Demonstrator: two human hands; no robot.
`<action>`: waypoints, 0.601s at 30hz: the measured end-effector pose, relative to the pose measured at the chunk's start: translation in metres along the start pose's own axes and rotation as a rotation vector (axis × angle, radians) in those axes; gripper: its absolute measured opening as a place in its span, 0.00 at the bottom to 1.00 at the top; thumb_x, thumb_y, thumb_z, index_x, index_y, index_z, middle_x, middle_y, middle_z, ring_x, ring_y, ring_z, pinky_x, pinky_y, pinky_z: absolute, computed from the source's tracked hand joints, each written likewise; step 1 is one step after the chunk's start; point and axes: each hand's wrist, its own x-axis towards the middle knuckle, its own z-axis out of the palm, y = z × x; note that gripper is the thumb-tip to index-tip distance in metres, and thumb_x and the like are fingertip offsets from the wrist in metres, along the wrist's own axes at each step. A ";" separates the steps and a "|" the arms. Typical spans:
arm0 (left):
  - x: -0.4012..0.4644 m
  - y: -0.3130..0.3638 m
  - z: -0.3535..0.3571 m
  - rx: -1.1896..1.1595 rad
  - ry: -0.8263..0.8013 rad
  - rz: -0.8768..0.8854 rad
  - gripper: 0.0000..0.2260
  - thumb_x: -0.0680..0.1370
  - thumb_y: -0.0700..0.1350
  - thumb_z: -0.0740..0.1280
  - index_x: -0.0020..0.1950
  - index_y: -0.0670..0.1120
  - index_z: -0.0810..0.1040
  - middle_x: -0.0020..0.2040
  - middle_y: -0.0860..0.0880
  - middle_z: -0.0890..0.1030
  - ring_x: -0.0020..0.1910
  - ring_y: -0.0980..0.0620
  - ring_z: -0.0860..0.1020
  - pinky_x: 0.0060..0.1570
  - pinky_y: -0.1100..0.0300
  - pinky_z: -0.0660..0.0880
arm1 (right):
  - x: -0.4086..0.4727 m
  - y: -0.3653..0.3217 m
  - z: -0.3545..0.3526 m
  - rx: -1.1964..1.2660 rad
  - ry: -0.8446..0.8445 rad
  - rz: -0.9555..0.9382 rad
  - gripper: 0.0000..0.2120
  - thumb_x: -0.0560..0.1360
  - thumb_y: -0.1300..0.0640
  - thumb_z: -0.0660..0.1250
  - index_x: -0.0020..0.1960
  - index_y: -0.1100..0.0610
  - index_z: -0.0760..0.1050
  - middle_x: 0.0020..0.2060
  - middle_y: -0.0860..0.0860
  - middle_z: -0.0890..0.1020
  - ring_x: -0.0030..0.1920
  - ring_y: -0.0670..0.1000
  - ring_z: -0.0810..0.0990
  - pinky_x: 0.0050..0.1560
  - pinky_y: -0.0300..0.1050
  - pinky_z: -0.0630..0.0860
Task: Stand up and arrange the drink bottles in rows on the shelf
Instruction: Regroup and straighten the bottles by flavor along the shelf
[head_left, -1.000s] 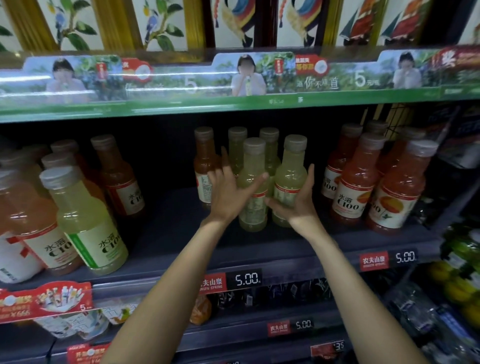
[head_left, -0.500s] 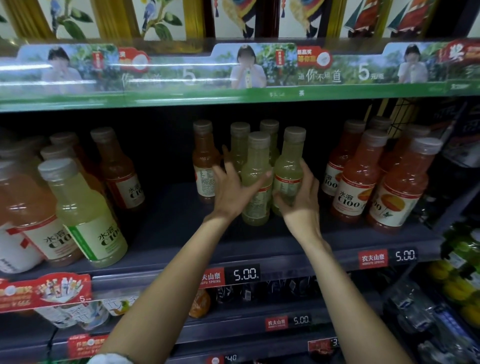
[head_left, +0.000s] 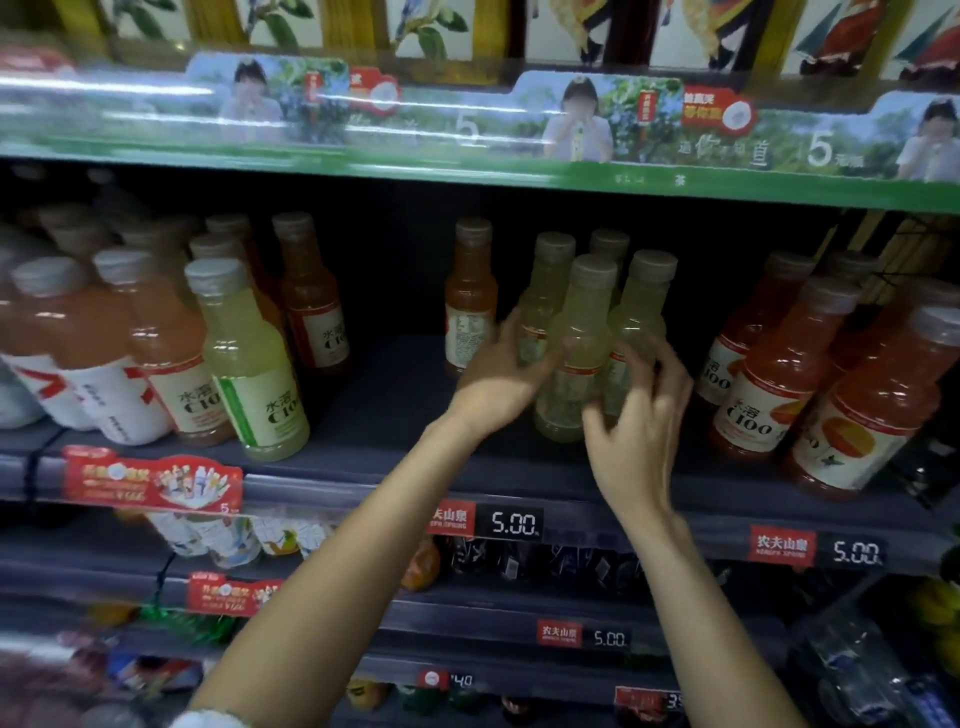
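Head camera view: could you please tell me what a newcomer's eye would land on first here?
Most striking are the two bare hands at mid-shelf: the left hand and right hand close in on a cluster of pale yellow-green drink bottles, which stand upright. Orange-red C100 bottles crowd the right end of the shelf, and red 5.00 price tags line its front edge.

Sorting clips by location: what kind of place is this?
Most likely a shop's drinks aisle: price tags reading 5.00 on the shelf edge, rows of bottled drinks, and a promotional banner above.

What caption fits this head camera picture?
Two hands gather pale green bottles on a shop shelf.
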 end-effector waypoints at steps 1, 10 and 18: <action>-0.013 -0.004 -0.014 0.000 -0.043 0.015 0.28 0.77 0.58 0.65 0.74 0.52 0.63 0.64 0.56 0.73 0.63 0.56 0.72 0.60 0.62 0.67 | -0.003 -0.007 -0.001 0.014 -0.010 -0.071 0.21 0.70 0.63 0.65 0.63 0.63 0.71 0.64 0.62 0.70 0.65 0.60 0.67 0.68 0.41 0.62; -0.111 -0.096 -0.149 0.260 0.380 0.454 0.12 0.79 0.45 0.65 0.63 0.48 0.76 0.53 0.57 0.81 0.52 0.62 0.79 0.54 0.65 0.74 | -0.020 -0.106 0.054 0.353 -0.479 -0.190 0.28 0.76 0.56 0.66 0.72 0.51 0.59 0.58 0.51 0.76 0.56 0.46 0.75 0.54 0.43 0.74; -0.099 -0.162 -0.226 0.496 0.690 0.354 0.21 0.77 0.47 0.65 0.67 0.40 0.70 0.60 0.43 0.75 0.60 0.47 0.72 0.58 0.55 0.70 | -0.025 -0.208 0.149 0.543 -0.609 0.035 0.45 0.69 0.48 0.74 0.76 0.49 0.49 0.72 0.51 0.65 0.69 0.50 0.68 0.64 0.39 0.66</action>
